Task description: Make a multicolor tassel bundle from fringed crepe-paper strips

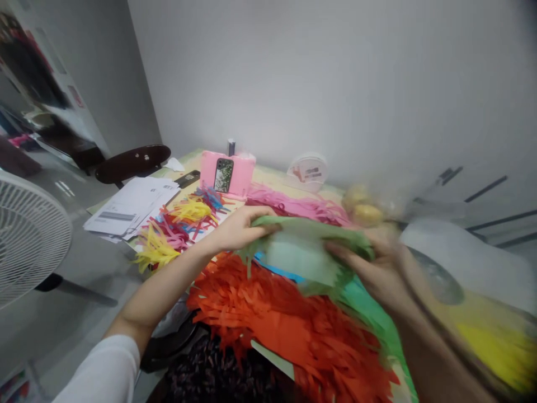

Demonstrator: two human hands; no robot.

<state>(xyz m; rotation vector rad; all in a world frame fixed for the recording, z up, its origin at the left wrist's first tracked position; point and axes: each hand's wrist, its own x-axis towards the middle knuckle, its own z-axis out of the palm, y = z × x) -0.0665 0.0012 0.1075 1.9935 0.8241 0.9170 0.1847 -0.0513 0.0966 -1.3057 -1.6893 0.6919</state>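
At nine o'clock of the view stands a white fan (29,246), and toward ten o'clock a stack of printed papers (130,204) lies next to a heap of mixed colour strips (180,226). At twelve o'clock a pink box (241,173) stands on the table (271,174); a dark tube (231,147) sticks up at its top, and a phone (224,174) leans on its front. Toward two o'clock a clear bag (369,210) holds round yellow things, too blurred to name. The left hand (239,226) reaches in from seven o'clock with a straight forearm, and its fingers are closed over the left edge of the green fringed paper (306,249). This paper hangs in the centre, just above the orange fringed paper (285,319). The right hand (380,268) comes from five o'clock and touches the right edge of the same paper; it is blurred, so I cannot tell if the fingers are clamped.
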